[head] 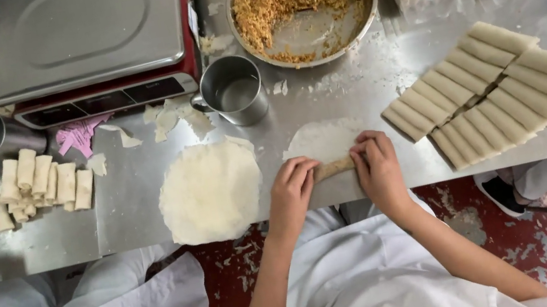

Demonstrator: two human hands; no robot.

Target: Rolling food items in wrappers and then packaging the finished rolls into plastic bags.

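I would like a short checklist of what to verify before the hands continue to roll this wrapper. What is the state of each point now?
1. Both hands on the roll: ok. The left hand and the right hand grip the two ends of the half-rolled wrapper.
2. Filling enclosed: cannot tell; the fingers cover the ends.
3. Free part of the wrapper flat on the steel table: ok, it lies spread behind the roll.
4. Next wrappers in reach: ok. The wrapper stack lies just beside the left hand.
5. Filling available: ok. The metal bowl holds filling, partly used.
6. Room for the finished roll: ok, beside the pile of rolls.
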